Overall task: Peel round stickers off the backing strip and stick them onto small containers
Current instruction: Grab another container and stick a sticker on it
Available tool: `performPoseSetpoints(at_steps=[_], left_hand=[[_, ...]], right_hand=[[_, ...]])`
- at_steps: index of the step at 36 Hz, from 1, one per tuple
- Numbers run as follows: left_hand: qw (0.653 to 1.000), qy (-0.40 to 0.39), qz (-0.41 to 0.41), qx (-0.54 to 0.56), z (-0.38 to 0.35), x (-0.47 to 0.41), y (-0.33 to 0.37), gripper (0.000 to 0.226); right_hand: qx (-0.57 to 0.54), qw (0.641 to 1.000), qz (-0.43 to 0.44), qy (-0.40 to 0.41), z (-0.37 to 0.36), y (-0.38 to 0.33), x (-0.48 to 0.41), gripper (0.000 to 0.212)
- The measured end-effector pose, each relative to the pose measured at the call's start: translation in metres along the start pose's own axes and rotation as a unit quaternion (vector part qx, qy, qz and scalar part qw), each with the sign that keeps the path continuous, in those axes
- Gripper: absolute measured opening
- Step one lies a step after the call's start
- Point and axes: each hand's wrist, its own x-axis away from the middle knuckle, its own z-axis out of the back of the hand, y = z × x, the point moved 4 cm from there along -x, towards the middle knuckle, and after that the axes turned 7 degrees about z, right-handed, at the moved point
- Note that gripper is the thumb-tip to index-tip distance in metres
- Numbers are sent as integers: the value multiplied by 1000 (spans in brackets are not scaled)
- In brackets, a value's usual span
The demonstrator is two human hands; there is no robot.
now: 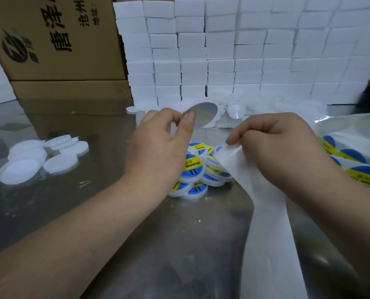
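Note:
My left hand (162, 145) pinches a round sticker (205, 114) by its edge and holds it up, its grey back side facing me. My right hand (274, 145) grips the top end of the white backing strip (268, 223), which runs down toward the bottom edge of the view. Between and below both hands lies a pile of small round white containers (198, 171) with blue and yellow stickers on them. A group of plain white containers (39, 157) sits on the table at the left.
The metal table (179, 244) is shiny. A wall of stacked white blocks (244, 50) stands at the back, with cardboard boxes (54, 39) at the back left. More stickers on a strip (356, 162) lie under clear plastic at the right. Loose white pieces (235, 110) lie near the blocks.

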Motion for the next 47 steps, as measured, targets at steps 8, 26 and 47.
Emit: performPoseSetpoints(at_steps=[8,26,47], left_hand=[[999,-7,-32,-27,2,2,6,20],[991,-13,-89,-97,-1,3,11,29],[763,-287,237,529,-19,-3,6,29]], right_hand=[[-114,989,-97,-15,0,4,1,30],[-46,997,-51,46,-2,14,-2,19],[-125,991,-15,-54,-15,5,0,15]])
